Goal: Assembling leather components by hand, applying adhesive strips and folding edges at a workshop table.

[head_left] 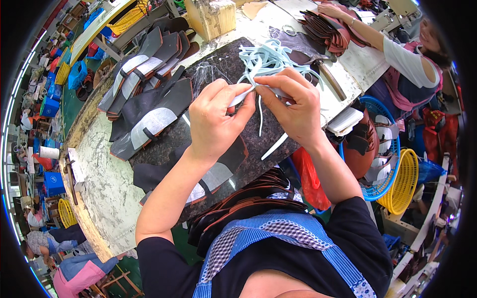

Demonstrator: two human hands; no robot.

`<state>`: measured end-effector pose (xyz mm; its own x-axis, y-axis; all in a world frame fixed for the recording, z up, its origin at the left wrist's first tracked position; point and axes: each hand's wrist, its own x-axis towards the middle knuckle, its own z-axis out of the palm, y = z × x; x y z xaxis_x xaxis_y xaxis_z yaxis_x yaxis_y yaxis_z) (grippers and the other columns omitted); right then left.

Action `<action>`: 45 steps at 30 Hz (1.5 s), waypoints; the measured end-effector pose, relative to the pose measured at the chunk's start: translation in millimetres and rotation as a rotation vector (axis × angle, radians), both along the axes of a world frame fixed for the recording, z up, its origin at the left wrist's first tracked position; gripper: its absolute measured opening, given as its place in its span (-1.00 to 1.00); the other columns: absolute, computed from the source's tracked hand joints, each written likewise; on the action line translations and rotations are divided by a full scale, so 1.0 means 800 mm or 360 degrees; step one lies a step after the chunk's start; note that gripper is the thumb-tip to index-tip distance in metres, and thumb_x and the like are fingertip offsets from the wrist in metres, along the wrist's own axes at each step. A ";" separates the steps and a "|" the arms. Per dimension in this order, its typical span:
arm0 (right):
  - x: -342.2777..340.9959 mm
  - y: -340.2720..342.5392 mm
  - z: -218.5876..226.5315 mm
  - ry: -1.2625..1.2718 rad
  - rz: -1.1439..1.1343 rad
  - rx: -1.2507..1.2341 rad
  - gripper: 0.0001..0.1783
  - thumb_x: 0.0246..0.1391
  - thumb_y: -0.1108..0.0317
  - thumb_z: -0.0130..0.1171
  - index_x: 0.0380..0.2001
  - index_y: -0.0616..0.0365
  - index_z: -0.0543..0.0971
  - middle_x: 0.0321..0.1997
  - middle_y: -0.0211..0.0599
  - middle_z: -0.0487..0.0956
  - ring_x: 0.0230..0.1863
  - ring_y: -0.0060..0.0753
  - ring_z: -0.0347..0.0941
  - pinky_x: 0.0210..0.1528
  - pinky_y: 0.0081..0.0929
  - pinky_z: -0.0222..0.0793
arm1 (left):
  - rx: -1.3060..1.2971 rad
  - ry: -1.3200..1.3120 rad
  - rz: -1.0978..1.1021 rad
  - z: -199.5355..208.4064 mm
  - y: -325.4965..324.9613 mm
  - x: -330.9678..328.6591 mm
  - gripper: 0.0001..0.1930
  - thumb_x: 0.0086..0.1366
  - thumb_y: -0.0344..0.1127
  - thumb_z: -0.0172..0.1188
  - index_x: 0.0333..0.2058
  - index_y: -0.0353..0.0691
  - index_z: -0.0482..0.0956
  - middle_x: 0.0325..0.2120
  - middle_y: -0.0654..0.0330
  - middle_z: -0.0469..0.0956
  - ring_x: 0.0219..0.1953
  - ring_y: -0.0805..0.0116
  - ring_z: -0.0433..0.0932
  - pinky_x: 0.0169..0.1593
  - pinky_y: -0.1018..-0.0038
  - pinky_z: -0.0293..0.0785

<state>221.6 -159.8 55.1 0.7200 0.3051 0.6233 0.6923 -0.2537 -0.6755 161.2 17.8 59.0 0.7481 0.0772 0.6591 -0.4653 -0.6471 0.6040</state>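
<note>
My left hand (216,115) and my right hand (293,105) are raised side by side over a dark speckled slab (218,69). Each pinches thumb against fingers on a pale strip (239,99), and the fingertips nearly meet. A narrow pale end (260,119) hangs below the fingertips. Just beyond them lies a tangled pile of light blue strips (271,55). Another pale strip end (274,147) shows beneath my right wrist. Left of my left hand, dark leather pieces with whitish patches (153,121) lie stacked; more sit partly behind my left forearm.
A hammer (332,82) lies right of the pile, near stacked reddish-brown leather pieces (325,31) that a co-worker's arm (365,32) reaches to. A wooden block (211,20) stands at the back. Blue (396,151) and yellow (403,174) baskets are at right; dark pieces (238,201) lie before my apron.
</note>
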 end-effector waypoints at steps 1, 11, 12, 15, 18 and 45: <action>0.002 -0.001 -0.002 -0.0134 0.0001 -0.0031 -0.82 0.06 0.46 0.48 -0.23 0.13 0.74 -0.34 -0.31 0.63 -0.39 -0.37 0.57 -0.39 -0.46 0.44 | 0.0000 0.0001 0.0000 0.002 0.000 -0.001 -0.85 0.24 -0.49 0.47 -0.20 -0.25 0.79 -0.52 0.30 0.53 -0.53 0.58 0.44 -0.51 0.59 0.28; -0.007 0.010 0.003 0.0292 0.0060 0.0306 -0.91 0.15 0.52 0.36 -0.26 0.19 0.70 -0.33 -0.35 0.65 -0.33 -0.42 0.59 -0.28 -0.40 0.48 | -0.0238 0.0119 -0.0036 0.004 -0.004 -0.001 -0.90 0.21 -0.40 0.46 -0.31 -0.20 0.73 -0.44 0.17 0.70 -0.47 0.28 0.66 -0.37 0.38 0.55; -0.008 0.009 0.002 0.0341 0.0096 0.0325 -0.91 0.17 0.52 0.34 -0.24 0.21 0.69 -0.31 -0.34 0.66 -0.30 -0.45 0.59 -0.23 -0.42 0.49 | -0.0318 0.0227 -0.0050 0.007 -0.004 -0.002 -0.91 0.22 -0.40 0.44 -0.32 -0.21 0.72 -0.44 0.16 0.72 -0.45 0.27 0.68 -0.36 0.39 0.55; -0.005 0.008 -0.002 0.0305 0.0173 0.0364 -0.90 0.20 0.52 0.32 -0.21 0.23 0.68 -0.27 -0.31 0.67 -0.25 -0.49 0.60 -0.15 -0.45 0.50 | -0.0340 0.0197 -0.0045 0.004 -0.005 0.000 -0.93 0.24 -0.39 0.42 -0.33 -0.22 0.72 -0.48 0.16 0.70 -0.46 0.30 0.68 -0.38 0.42 0.53; -0.003 0.006 -0.007 0.0234 0.0239 0.0397 -0.90 0.21 0.51 0.31 -0.20 0.26 0.66 -0.25 -0.28 0.68 -0.22 -0.48 0.60 -0.11 -0.46 0.51 | -0.0372 0.0179 -0.0071 0.004 -0.006 0.002 -0.91 0.25 -0.37 0.42 -0.31 -0.23 0.74 -0.50 0.16 0.68 -0.49 0.32 0.66 -0.39 0.44 0.52; 0.066 -0.019 -0.023 0.0723 0.0363 0.0226 -0.67 0.46 0.28 0.18 0.15 0.18 0.71 0.27 -0.23 0.63 0.25 -0.44 0.52 0.29 -0.34 0.42 | -0.1326 0.0723 -0.0635 0.025 0.028 0.004 -0.71 0.64 -0.19 0.10 -0.06 -0.29 0.70 -0.46 0.37 0.58 -0.49 0.67 0.44 -0.44 0.63 0.35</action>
